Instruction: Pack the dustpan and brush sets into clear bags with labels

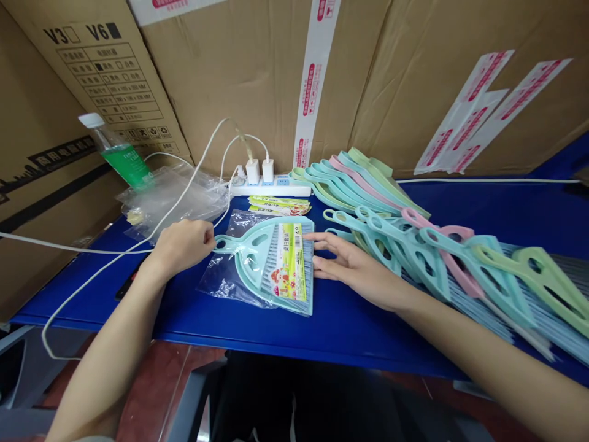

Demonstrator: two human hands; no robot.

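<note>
A light-blue dustpan with a small brush (253, 261) lies on a clear plastic bag (216, 276) in the middle of the blue table. A green and yellow printed card (293, 264) rests over the bristles. My left hand (186, 245) is closed at the handle end of the set, its fingers curled around the tip. At the other side, my right hand (347, 264) has its fingers stretched out and apart, with the fingertips touching the card and the wide edge of the set.
Brushes (432, 258) in blue, pink and green lie at the right, with stacked dustpans (363, 181) behind. More cards (278, 205) lie near a power strip (276, 187). Plastic bags (184, 196), a green bottle (124, 156) and a white cable (184, 190) are at left. Cardboard boxes (257, 80) stand behind.
</note>
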